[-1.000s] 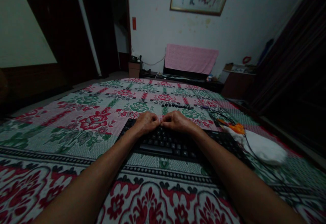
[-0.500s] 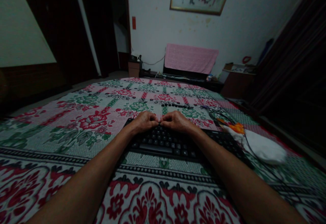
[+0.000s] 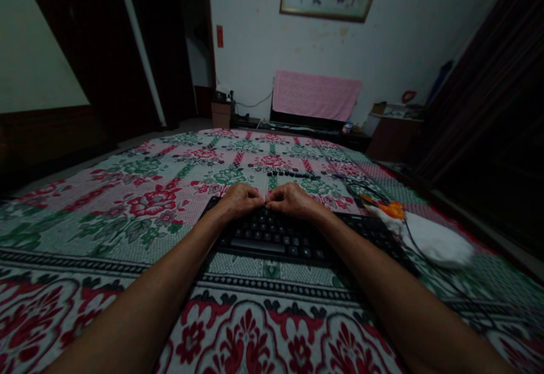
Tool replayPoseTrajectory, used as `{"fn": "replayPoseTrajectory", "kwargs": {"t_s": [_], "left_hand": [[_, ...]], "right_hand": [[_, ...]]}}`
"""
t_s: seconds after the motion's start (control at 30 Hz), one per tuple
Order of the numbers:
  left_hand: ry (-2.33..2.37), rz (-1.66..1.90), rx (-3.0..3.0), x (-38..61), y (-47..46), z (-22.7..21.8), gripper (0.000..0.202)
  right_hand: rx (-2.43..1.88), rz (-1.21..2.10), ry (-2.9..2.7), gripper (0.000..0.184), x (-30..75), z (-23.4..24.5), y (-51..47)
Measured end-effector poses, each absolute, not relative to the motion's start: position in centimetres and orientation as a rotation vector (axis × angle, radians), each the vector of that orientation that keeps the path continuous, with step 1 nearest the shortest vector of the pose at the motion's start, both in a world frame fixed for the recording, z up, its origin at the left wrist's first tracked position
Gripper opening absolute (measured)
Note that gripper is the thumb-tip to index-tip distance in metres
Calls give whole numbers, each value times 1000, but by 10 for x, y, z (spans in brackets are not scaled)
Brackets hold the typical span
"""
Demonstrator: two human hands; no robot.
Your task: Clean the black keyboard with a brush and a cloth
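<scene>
A black keyboard (image 3: 259,245) lies on the flowered bedspread in front of me. Over its far edge, my left hand (image 3: 242,199) is closed in a pinch. Facing it, my right hand (image 3: 291,199) is pinched too, and the fingertips of both nearly meet above the top rows. Whatever sits between the fingertips is too small and dark to make out. Beyond the hands, a row of small black keycaps (image 3: 293,174) rests on the bedspread. Wrists and forearms cover parts of the keyboard's left and right sides.
Right of the keyboard lie a white cloth bundle (image 3: 440,242), an orange item (image 3: 391,210) and a dark cable (image 3: 419,249). The patterned bedspread (image 3: 229,156) reaches toward the far wall, where a pink towel (image 3: 317,95) drapes over a dark panel.
The view has shifted slightly. Both hands stay pinched together at the same place over the keyboard, with only a tiny movement of the fingers.
</scene>
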State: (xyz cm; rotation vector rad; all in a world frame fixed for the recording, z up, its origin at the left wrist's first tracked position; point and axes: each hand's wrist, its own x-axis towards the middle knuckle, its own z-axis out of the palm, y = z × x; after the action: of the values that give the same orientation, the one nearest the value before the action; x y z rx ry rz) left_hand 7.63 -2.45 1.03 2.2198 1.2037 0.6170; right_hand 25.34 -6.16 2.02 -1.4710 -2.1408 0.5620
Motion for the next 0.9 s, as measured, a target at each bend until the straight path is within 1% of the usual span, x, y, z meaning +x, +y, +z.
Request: {"fn": "replayPoseTrajectory", "kwargs": {"t_s": [0.13,0.27,0.5,0.7,0.9], "left_hand": [[1282,574,2118,80,-26,13,28],[1252,594,2119,81,-26,14,28],[1220,641,2120,81,-27,10,26],[1266,620,2115,83,-26,11,22],[1294,582,2194,84,-27,15,22]], "right_hand": [[-1461,560,-2156,17,253,20,-60],[-1457,588,-2167,16,253,22,-61],[-1510,442,-2190,15,245,27,-69],[-1508,465,-2204,17,246,26,-65],[-1625,449,-2172,12,245,28,-61]]}}
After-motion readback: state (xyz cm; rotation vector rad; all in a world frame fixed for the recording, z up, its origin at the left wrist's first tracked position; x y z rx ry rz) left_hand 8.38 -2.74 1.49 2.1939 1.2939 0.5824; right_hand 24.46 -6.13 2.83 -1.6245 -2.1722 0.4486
